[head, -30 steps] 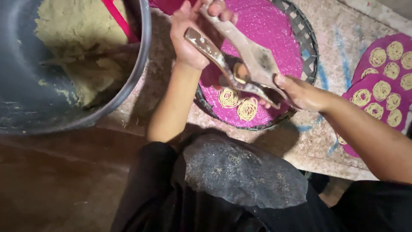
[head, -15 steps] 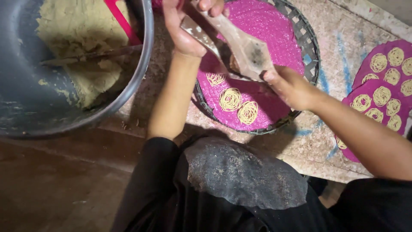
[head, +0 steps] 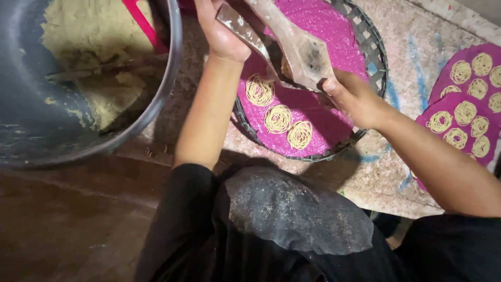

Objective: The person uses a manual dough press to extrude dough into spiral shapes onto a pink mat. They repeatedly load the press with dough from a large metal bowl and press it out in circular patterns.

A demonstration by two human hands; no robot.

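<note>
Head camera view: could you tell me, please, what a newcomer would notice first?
A bright pink mat on a round woven tray at centre bears three yellow noodle coils. Above it, both hands, left hand and right hand, grip a wooden press. A grey bowl of dough sits left.

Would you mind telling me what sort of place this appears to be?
Probably a home or small workshop where snacks are made by hand on the floor: a big bowl of dough, a woven tray with noodle-like coils, and a wooden press.
</note>
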